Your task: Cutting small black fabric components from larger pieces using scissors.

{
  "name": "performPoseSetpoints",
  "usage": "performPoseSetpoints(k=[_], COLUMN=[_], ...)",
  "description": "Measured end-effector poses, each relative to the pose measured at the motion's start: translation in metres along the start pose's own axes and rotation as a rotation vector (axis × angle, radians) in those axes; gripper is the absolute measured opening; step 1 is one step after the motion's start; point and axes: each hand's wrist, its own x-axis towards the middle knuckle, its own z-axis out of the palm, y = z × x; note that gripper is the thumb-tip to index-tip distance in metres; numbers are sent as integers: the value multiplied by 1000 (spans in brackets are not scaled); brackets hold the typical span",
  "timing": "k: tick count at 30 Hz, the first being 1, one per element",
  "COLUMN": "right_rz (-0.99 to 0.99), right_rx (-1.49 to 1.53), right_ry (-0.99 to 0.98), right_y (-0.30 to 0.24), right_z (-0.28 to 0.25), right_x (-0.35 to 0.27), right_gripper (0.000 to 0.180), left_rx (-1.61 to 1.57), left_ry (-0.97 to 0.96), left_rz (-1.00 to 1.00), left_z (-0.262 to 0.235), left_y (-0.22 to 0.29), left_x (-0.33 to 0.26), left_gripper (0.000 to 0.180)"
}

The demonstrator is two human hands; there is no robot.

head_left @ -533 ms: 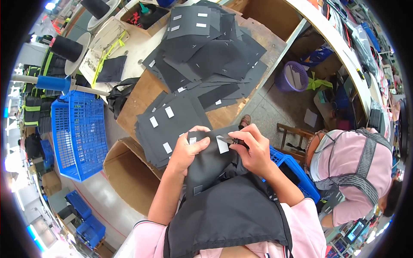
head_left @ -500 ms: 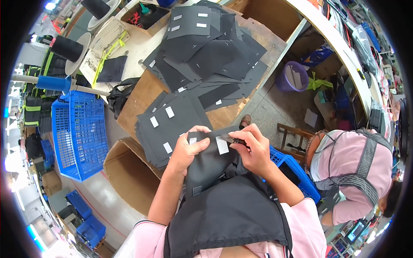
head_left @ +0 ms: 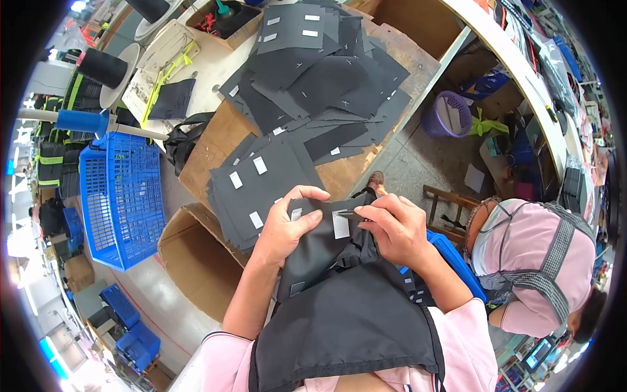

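Note:
My left hand (head_left: 291,225) is closed on a black fabric panel (head_left: 312,251), with the thumb on top and the fingers behind its upper edge. White rectangular patches sit on the panel; one white patch (head_left: 341,225) lies between my hands, and another is partly under my left thumb. In my right hand (head_left: 397,228) is a pair of thread snips (head_left: 351,212), mostly covered by the fingers. Its narrow tip rests at the upper right part of the patch. A stack of similar black panels (head_left: 277,179) with white patches lies just beyond my left hand.
A large pile of black pieces (head_left: 326,78) covers the wooden board (head_left: 212,150). An open cardboard box (head_left: 196,268) and a blue plastic basket (head_left: 121,202) stand at left. A purple basket (head_left: 447,114) is at right, near a co-worker in a pink shirt (head_left: 535,255).
My right hand has shifted slightly right and down, and the snips now show less between its fingers. My left hand keeps its hold on the panel. The co-worker's arm has moved slightly.

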Motion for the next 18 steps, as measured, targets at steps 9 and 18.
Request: performPoseSetpoints(k=[9,18], right_rz=[14,9], right_rx=[31,91], right_ry=[13,-28], right_y=[0,6], right_z=[-7,-3], right_x=[-3,-1], right_gripper=[36,39], left_rx=[92,118], left_ry=[10,-51], left_rz=[-13,1], left_z=[0,-4], left_y=[6,7], left_x=[-1,1], left_gripper=[28,33])
